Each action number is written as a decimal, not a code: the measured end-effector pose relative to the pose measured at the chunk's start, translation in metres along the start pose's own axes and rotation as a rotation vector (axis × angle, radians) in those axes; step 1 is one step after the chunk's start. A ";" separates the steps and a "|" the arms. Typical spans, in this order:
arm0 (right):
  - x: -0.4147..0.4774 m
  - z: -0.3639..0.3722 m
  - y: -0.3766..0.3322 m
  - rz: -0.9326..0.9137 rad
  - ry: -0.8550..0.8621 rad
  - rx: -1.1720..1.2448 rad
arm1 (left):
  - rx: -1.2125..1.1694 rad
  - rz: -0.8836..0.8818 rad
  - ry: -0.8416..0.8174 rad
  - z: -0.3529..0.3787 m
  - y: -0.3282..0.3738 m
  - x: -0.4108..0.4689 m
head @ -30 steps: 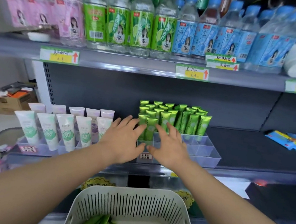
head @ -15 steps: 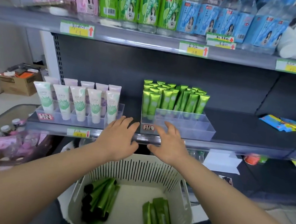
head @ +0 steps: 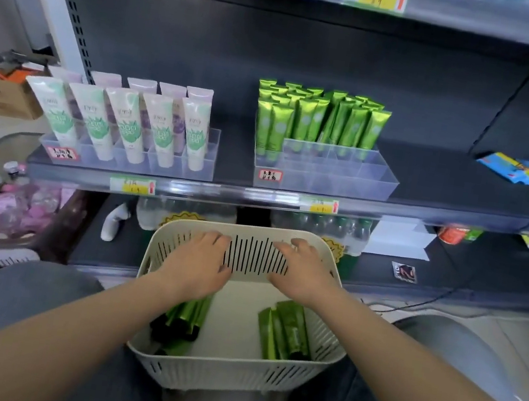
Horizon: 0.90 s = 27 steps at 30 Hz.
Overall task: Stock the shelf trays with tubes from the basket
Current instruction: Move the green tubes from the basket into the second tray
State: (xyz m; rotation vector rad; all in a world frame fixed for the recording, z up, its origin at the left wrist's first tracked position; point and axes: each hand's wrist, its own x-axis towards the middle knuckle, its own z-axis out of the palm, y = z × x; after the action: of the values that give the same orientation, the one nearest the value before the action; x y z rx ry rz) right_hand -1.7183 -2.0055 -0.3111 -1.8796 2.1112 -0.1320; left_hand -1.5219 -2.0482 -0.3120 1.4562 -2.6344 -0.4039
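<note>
Left hand: our left hand (head: 198,261) hangs palm down inside the basket with its fingers loosely spread, gripping nothing. It is right above the left bunch of tubes.
Right hand: our right hand (head: 303,272) mirrors it over the other side, fingers relaxed and bare. We cannot tell whether either hand brushes the far wall.
Basket: the white slotted basket (head: 228,373) sits between our knees, directly under the shelf (head: 447,194). We judge that this keeps each lift short.
Loose tubes: two green bunches lie flat on the basket floor and apart from each other, the left bunch (head: 184,317) and the right bunch (head: 285,335). That gives one bunch to each hand.
Target tray: in the clear divided tray (head: 329,176), standing green tubes (head: 317,118) fill the back rows and the front left slots (crimped ends up, so the fronts face the shopper). The front right slots show no tubes.
Neighbouring tray: the white tubes (head: 129,123) stand in their own tray to the left and look fully stocked, so we judge they need nothing.
Next move: we would close each hand on its own bunch and then lift to the bare front slots.
Risk: a careless reach could knock over the standing row.
</note>
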 end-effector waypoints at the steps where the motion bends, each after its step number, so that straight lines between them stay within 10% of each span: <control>1: 0.000 0.005 0.002 0.014 -0.013 0.022 | -0.010 -0.005 -0.011 0.007 -0.003 0.000; 27: 0.061 0.114 0.046 0.219 -0.415 0.079 | -0.052 -0.263 -0.314 0.113 -0.070 0.064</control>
State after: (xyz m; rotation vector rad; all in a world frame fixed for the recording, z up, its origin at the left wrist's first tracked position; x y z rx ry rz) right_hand -1.7346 -2.0437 -0.4418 -1.4652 1.9687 0.2040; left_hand -1.5234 -2.1172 -0.4429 1.8651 -2.6331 -0.7798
